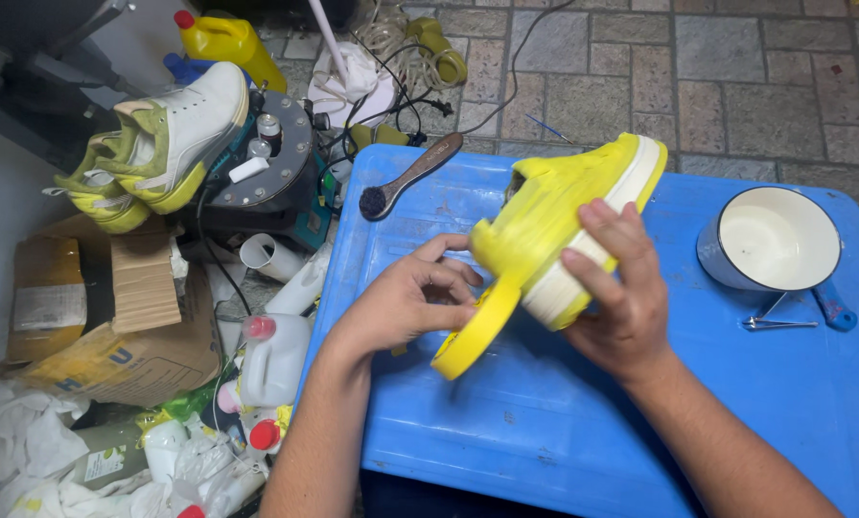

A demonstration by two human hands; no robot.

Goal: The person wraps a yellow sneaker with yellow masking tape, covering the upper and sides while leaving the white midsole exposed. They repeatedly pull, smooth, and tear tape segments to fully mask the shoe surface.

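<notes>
Head view, near to far. Nearest us, both forearms enter from the lower edge, cut off below the elbow by the frame. They reach over a blue plastic surface, whose near edge is also cut off.

Our right hand grips a yellow clog from the sole side, its fingers clamped across the white sole edge. The clog is held in the air above the middle of the surface, tilted, toe pointing away to the right. Our left hand has its fingers curled together on the clog's yellow heel strap, which hangs down toward us. What the fingertips pinch is hidden behind the strap and the heel. The clog's opening faces away, so its inside is hard to make out.

Farther right, a blue saucepan with a white interior stands on the surface; a small metal clipper-like tool lies just beside its handle. At the far left edge of the surface lies a dark brush with a wooden handle.

Beyond, on the stone floor: white jugs with red caps, torn cardboard, a white and lime sneaker, tangled cables and a yellow bottle, partly cut off at the top.
</notes>
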